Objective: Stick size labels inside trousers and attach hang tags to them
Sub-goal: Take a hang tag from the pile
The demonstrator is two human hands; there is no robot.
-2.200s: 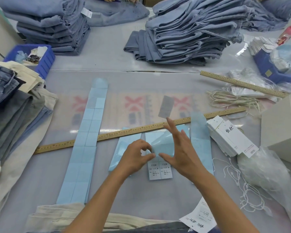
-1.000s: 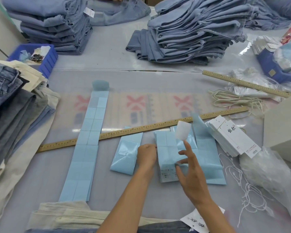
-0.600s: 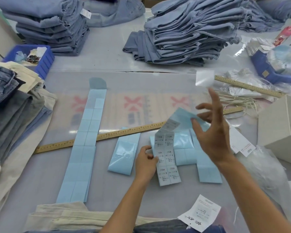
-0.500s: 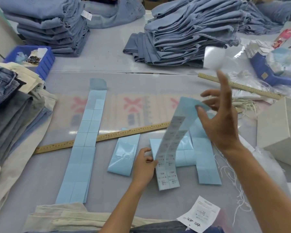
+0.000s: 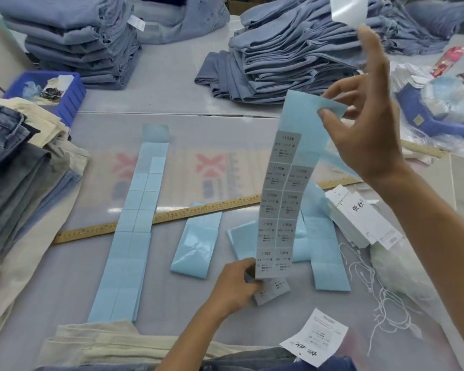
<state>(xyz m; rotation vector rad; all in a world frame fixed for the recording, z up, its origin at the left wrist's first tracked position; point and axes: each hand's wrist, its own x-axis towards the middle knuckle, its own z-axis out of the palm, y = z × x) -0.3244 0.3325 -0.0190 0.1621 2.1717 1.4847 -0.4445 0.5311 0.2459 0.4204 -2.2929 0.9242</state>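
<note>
Long pale-blue paper backing strip (image 5: 302,121): smooth, faintly glossy; grey printed paper size labels (image 5: 279,210) on it look matt. Clear peeled sticker (image 5: 348,8): shiny film. Flat blue backing strips (image 5: 134,223) on the table: satin sheen. Long yellow wooden ruler (image 5: 156,218): matt. Folded blue trousers stacks (image 5: 292,49): soft matt cloth. White card hang tags (image 5: 359,218): matt. Table cover (image 5: 225,135): translucent glossy plastic.
</note>
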